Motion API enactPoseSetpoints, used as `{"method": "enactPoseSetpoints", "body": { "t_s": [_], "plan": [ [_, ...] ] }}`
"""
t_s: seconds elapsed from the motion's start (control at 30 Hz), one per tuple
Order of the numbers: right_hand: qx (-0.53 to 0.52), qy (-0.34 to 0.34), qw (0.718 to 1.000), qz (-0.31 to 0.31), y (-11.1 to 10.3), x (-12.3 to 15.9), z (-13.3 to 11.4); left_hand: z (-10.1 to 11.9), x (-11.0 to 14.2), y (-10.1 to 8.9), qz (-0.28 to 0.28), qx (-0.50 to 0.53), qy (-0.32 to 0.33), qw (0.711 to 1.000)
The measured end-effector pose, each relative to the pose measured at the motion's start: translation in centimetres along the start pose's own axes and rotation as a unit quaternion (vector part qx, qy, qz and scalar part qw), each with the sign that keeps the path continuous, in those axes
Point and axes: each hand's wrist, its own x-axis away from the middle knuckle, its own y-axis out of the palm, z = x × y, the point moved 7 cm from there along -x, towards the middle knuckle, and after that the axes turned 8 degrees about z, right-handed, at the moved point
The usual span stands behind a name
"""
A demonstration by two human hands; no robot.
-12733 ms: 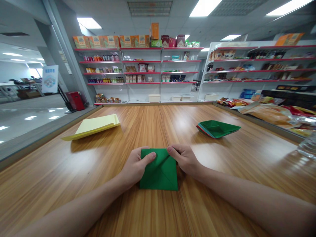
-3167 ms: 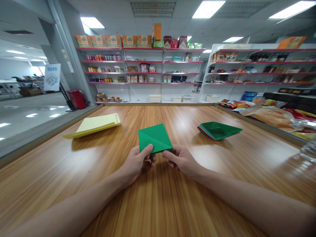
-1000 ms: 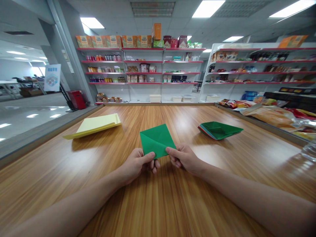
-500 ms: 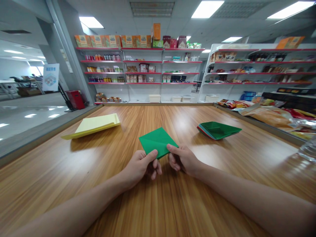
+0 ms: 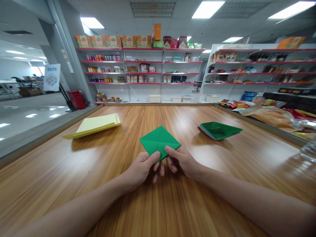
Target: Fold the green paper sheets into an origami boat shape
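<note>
A green square of folded paper [image 5: 160, 138], with crease lines across its face, is held up over the middle of the table, one corner pointing away from me. My left hand [image 5: 144, 168] pinches its near left edge, thumb on top and fingers beneath. On the near right edge my right hand [image 5: 184, 161] grips it the same way, its thumb lying on the paper. The fingers under the sheet are partly hidden. To the right lies a stack of folded coloured papers [image 5: 219, 130], dark green on top with red and blue edges showing below.
A yellow paper stack [image 5: 98, 124] lies at the left on the wooden table [image 5: 158, 204]. Snack packages [image 5: 269, 117] crowd the right side, with a clear glass object [image 5: 308, 151] near the edge. Stocked shelves [image 5: 143, 72] stand behind the table.
The green paper has turned slightly and tilted more toward me, showing more of its creased face. Both thumbs have shifted a little on it; my hands keep their hold.
</note>
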Motion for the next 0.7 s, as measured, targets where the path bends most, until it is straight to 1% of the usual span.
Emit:
{"method": "enactPoseSetpoints", "body": {
  "t_s": [0.2, 0.33, 0.4, 0.5, 0.63, 0.7],
  "plan": [
    [-0.036, 0.009, 0.999, 0.001, 0.4, 0.4, 0.0, 0.0, 0.3, 0.3, -0.034, 0.035, -0.001, 0.999],
    [-0.03, 0.002, 0.999, 0.01, 0.8, 0.6, -0.1, 0.2, 0.4, 0.4, -0.016, 0.016, 0.012, 1.0],
    [-0.006, -0.012, 1.0, 0.003, 1.1, 0.7, -0.3, 0.2, 0.5, 0.5, -0.009, 0.01, 0.017, 1.0],
    [0.016, -0.021, 1.0, -0.011, 1.6, 0.9, -0.5, 0.3, 0.5, 0.8, -0.015, 0.005, 0.02, 1.0],
    [0.035, -0.03, 0.999, 0.0, 1.4, 1.1, -0.6, 0.4, 0.6, 0.8, -0.012, -0.001, 0.014, 1.0],
    [0.024, -0.03, 0.999, 0.008, 1.2, 0.9, -0.6, 0.5, 0.6, 0.8, -0.005, 0.002, 0.011, 1.0]
  ]
}}
